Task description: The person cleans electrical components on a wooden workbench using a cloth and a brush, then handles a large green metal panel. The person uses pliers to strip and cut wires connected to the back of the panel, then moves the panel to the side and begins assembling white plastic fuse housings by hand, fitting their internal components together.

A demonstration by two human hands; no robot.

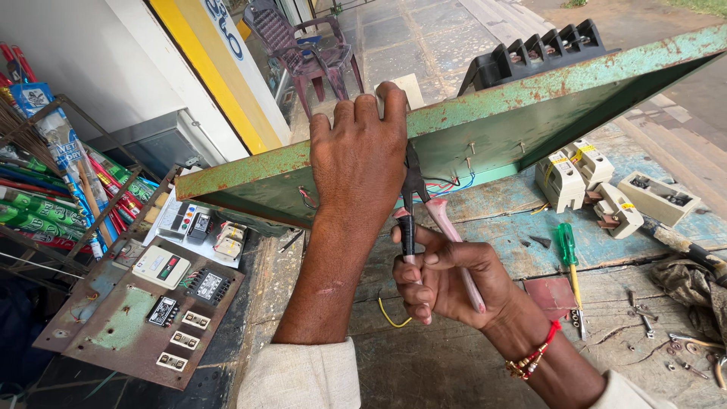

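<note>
Pliers with pink handles sit clenched in the right hand, their dark nose up against the underside of a rusty green metal panel, beside a bundle of coloured wires. The left hand grasps the panel's upper edge, fingers hooked over it, holding it tilted above the worn workbench. A green-handled screwdriver lies on the bench to the right, near cream fuse blocks.
</note>
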